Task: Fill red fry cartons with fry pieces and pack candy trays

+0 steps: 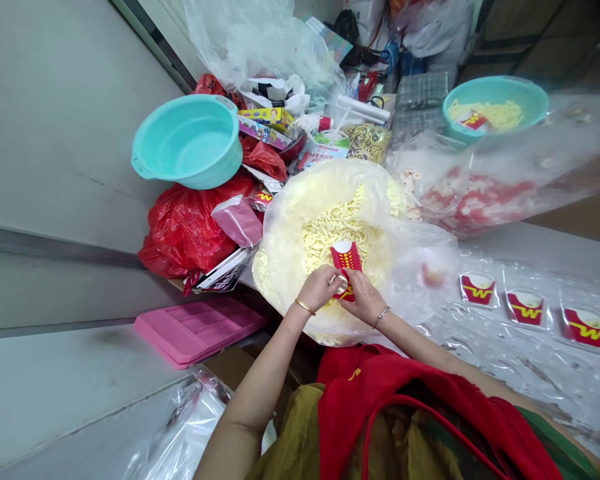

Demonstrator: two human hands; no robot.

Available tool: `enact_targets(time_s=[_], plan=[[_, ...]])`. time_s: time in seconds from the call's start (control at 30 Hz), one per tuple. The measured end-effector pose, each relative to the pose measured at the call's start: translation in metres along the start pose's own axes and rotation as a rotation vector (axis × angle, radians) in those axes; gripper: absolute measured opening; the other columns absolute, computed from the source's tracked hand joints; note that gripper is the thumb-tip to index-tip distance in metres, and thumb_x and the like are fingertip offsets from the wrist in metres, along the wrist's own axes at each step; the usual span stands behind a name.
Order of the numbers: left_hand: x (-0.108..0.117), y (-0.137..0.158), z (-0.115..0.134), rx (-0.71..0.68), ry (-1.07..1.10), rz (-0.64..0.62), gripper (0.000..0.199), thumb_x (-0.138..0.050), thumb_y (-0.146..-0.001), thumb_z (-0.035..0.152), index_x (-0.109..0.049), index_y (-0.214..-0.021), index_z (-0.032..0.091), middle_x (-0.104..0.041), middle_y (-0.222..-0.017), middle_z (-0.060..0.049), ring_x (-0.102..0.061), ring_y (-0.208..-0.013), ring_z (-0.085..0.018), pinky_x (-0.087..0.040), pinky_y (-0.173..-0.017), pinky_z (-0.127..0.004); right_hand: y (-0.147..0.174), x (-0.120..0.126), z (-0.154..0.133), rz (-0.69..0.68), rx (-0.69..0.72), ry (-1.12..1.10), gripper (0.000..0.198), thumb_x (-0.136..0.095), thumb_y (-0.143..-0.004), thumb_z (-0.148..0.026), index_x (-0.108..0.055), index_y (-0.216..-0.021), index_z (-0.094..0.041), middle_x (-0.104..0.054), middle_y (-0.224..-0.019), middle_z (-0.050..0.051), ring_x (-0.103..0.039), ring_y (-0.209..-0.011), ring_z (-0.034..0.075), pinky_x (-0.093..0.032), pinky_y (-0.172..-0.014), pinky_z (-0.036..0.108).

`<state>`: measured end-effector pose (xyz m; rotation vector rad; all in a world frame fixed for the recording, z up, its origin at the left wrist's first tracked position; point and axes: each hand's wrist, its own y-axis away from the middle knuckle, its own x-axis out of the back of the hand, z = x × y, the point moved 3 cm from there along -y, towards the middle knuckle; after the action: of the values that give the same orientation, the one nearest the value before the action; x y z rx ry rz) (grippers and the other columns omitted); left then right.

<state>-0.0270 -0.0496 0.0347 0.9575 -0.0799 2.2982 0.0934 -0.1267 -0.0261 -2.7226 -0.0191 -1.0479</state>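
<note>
Head view. Red carton, possibly several stacked, held over pale sticks in the open bag. Left hand: fingers curled, pinching its near left part. Right hand: fingers closed on its right side. Step, as judged: two-handed carton handling. Next move calls for a steady right grip, left fingertips free to work.

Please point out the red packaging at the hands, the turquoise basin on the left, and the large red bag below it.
Red packaging (347, 258): head view, upper part of its printed face.
Turquoise basin (187, 143): head view, inside surface.
Large red bag (189, 224): head view, crumpled front.
</note>
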Motion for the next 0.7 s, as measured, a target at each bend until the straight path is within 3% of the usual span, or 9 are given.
enact_targets(time_s=[0.2, 0.37, 0.6, 0.7], plan=[[0.000, 0.007, -0.010, 0.092, 0.156, -0.006, 0.015, -0.059, -0.076, 0.026, -0.059, -0.088, 0.016, -0.058, -0.079, -0.001, -0.049, -0.063, -0.010, -0.041, -0.059, -0.021, 0.010, 0.006, 0.001, -0.019, -0.004, -0.075, 0.072, -0.063, -0.075, -0.033, -0.027, -0.136, -0.018, -0.050, -0.120, 0.016, -0.049, -0.110, 0.031, -0.045, -0.091, 0.051], [-0.004, 0.016, -0.016, 0.121, 0.255, 0.081, 0.016, -0.055, -0.081, 0.029, -0.058, -0.090, 0.016, -0.057, -0.076, 0.000, -0.049, -0.059, -0.009, -0.040, -0.056, -0.020, 0.011, 0.012, -0.002, 0.008, -0.004, -0.113, 0.070, -0.061, -0.078, -0.033, -0.026, -0.136, -0.017, -0.051, -0.118, 0.015, -0.050, -0.110, 0.030, -0.045, -0.093, 0.049], [-0.024, 0.027, 0.018, 0.000, -0.124, 0.089, 0.012, -0.049, -0.083, 0.018, -0.060, -0.085, 0.018, -0.060, -0.086, -0.005, -0.056, -0.080, -0.015, -0.045, -0.076, -0.027, 0.016, 0.003, -0.002, -0.011, 0.047, -0.047, 0.068, -0.056, -0.081, -0.027, -0.022, -0.139, -0.018, -0.048, -0.126, 0.016, -0.046, -0.117, 0.032, -0.043, -0.095, 0.052], [-0.033, 0.025, 0.018, 0.014, -0.033, 0.027, 0.019, -0.044, -0.086, 0.018, -0.063, -0.087, 0.019, -0.064, -0.085, -0.005, -0.059, -0.079, -0.015, -0.046, -0.075, -0.027, 0.019, 0.002, 0.001, 0.007, 0.042, -0.064, 0.069, -0.057, -0.080, -0.026, -0.023, -0.139, -0.018, -0.048, -0.126, 0.016, -0.046, -0.117, 0.031, -0.043, -0.095, 0.052]])
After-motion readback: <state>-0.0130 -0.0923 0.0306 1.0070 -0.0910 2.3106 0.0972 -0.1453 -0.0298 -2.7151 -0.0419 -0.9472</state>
